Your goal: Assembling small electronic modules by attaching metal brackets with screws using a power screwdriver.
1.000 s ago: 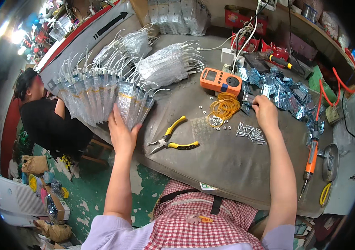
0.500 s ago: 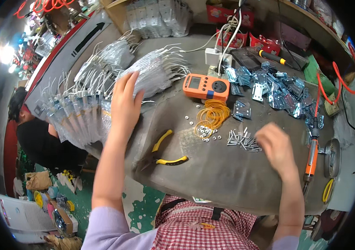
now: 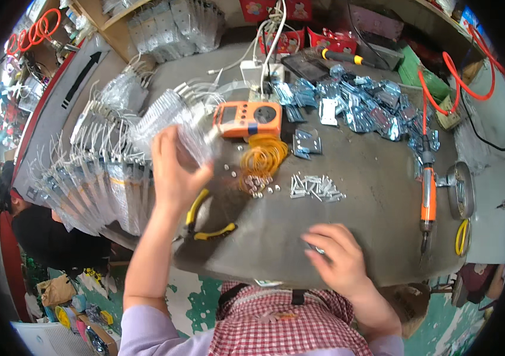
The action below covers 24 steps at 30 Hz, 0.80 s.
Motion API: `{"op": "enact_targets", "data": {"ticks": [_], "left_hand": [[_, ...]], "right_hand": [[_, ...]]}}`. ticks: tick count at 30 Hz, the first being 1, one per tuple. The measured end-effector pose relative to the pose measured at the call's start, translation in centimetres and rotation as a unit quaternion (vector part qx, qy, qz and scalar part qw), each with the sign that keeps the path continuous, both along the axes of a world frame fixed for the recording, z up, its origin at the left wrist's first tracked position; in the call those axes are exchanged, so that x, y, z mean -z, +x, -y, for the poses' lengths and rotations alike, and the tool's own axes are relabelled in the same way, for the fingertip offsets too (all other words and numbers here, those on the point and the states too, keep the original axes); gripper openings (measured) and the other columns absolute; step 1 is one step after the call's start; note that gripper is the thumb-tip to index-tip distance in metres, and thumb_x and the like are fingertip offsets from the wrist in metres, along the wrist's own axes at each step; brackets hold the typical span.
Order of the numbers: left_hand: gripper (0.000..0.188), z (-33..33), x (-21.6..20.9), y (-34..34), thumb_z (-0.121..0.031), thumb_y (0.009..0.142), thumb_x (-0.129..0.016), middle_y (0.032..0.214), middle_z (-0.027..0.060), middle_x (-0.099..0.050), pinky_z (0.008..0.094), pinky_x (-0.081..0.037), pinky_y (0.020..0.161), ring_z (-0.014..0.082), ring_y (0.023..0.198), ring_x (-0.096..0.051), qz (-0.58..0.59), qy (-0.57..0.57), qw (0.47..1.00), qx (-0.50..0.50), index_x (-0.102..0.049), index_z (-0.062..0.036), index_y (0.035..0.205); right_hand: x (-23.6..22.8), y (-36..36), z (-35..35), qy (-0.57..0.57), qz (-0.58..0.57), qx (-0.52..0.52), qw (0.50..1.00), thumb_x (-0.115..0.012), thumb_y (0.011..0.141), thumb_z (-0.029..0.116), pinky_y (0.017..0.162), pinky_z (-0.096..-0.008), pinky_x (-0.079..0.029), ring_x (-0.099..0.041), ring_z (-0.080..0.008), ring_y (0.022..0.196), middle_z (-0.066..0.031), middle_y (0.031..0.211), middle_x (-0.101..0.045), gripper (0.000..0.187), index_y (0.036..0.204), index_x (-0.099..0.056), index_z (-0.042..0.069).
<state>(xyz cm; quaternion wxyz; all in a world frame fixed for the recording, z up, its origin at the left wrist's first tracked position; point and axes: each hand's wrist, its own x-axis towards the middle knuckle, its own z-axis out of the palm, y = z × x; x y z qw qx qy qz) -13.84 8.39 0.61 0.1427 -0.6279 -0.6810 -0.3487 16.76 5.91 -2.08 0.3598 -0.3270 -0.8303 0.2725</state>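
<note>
Clear plastic packets with wire leads (image 3: 95,178) lie fanned in overlapping rows along the left edge of the grey worktable (image 3: 353,237), and more of the same hang stacked at the top of the view. A grey panel with a black arrow (image 3: 80,80) runs beside them, edged in red. The left hand (image 3: 172,169) is raised over the packets, forearm reaching up from the lower edge, fingers curled round one clear packet (image 3: 184,121) that it grasps above the table. The right hand (image 3: 332,258) rests low near the table's front edge, fingers bent over a small shiny metal piece (image 3: 316,249); blur keeps me from telling whether they pinch it. Yellow-handled pliers (image 3: 208,222) lie just beside the left wrist. Farther back sit an orange box-shaped meter (image 3: 248,118), a coil of orange rubber bands (image 3: 263,157), loose silver screws (image 3: 316,187) and a heap of stamped metal brackets (image 3: 365,110). An orange electric screwdriver (image 3: 427,199) lies to the right.
</note>
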Motion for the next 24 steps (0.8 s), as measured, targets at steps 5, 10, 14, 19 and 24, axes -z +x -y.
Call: {"op": "enact_targets", "data": {"ticks": [5,10,14,19,24], "left_hand": [[0.070,8.3,3.4,8.7,-0.019,0.058,-0.078,0.108,0.0140,-0.049,0.0339,-0.043,0.084,0.0261,0.097,-0.052,0.309,-0.081,0.943,0.098,-0.044,0.0000,0.116],[0.085,13.3,7.5,11.1,-0.026,0.059,-0.083,0.117,0.0146,-0.043,0.0367,-0.042,0.089,0.0264,0.106,-0.049,0.393,-0.066,0.904,0.157,-0.035,0.0012,0.124],[0.104,13.2,5.1,7.6,-0.030,0.060,-0.083,0.134,0.0198,-0.034,0.0401,-0.034,0.100,0.0332,0.124,-0.038,0.350,-0.291,0.840,0.297,-0.021,0.0023,0.137],[0.063,9.0,2.2,7.3,-0.007,0.074,-0.068,0.118,0.0195,-0.056,0.0408,-0.040,0.096,0.0321,0.112,-0.053,0.310,-0.238,0.761,0.518,-0.041,0.0055,0.129],[0.047,11.3,2.5,9.4,-0.009,0.084,-0.060,0.109,0.0191,-0.060,0.0386,-0.048,0.088,0.0268,0.101,-0.059,0.656,-0.258,0.643,0.300,-0.045,0.0066,0.125]], "right_hand": [[-0.8,-5.6,1.8,-0.106,-0.077,-0.058,0.990,-0.069,0.077,0.026,0.077,-0.0363,-0.051,-0.060,-0.0319,0.091,-0.0182,0.105,-0.057,0.055,0.121,-0.050,0.000],[-0.2,-5.0,3.3,-0.077,-0.002,-0.111,0.991,-0.066,0.078,0.022,0.070,-0.0362,-0.052,-0.062,-0.0296,0.085,-0.0146,0.101,-0.058,0.044,0.113,-0.053,0.001],[1.4,-4.0,3.4,-0.163,-0.036,-0.127,0.978,-0.063,0.075,0.011,0.070,-0.0370,-0.051,-0.061,-0.0287,0.084,-0.0106,0.097,-0.058,0.038,0.113,-0.054,0.006],[1.8,-3.6,4.2,-0.086,-0.002,-0.101,0.991,-0.067,0.071,0.010,0.071,-0.0375,-0.051,-0.059,-0.0305,0.084,-0.0113,0.092,-0.055,0.027,0.096,-0.056,0.006],[2.4,1.2,2.9,-0.059,0.149,0.213,0.964,-0.073,0.072,0.025,0.047,-0.0372,-0.043,-0.053,-0.0271,0.051,-0.0071,0.062,-0.052,0.030,0.062,-0.053,0.005]]}}
